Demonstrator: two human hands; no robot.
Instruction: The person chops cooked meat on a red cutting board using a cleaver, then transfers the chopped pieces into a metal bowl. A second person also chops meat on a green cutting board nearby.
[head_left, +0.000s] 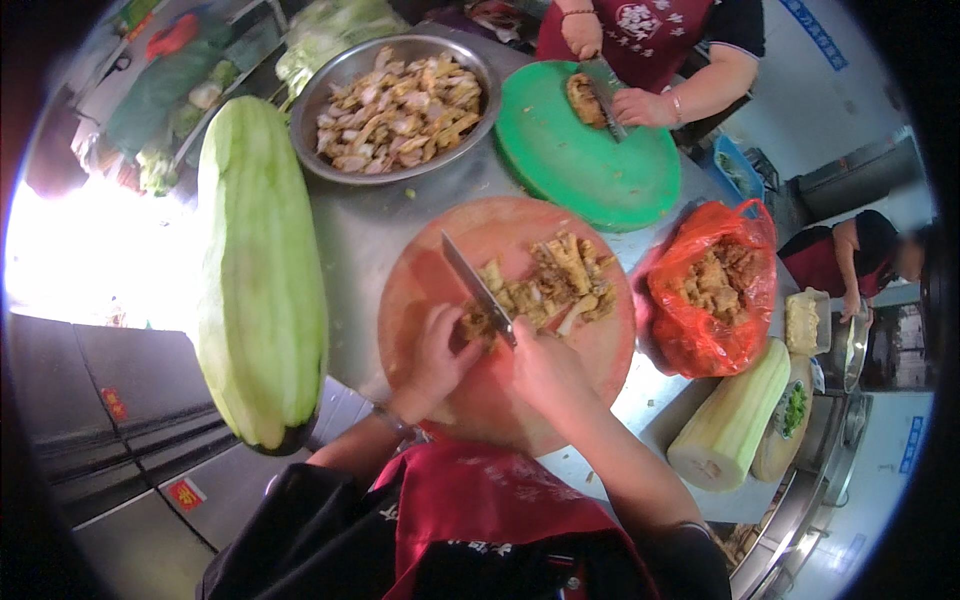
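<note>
My right hand (546, 366) grips the handle of a kitchen cleaver (476, 283), its blade pointing away to the upper left. Against the near side of the blade, my left hand (442, 352) holds a piece of browned meat (477, 324) down on a round, reddish cutting board (427, 247). The fingers partly hide that piece. Cut strips of browned, cooked-looking meat (566, 274) lie heaped on the board to the right of the blade.
Left stands a peeled gourd (259, 270); behind is a steel bowl (300, 139) of sliced meat. Across the table, a co-worker's hands (645, 107) cut on a green board (592, 180). A red plastic bag (675, 337) of browned pieces and a cut gourd (731, 420) lie right.
</note>
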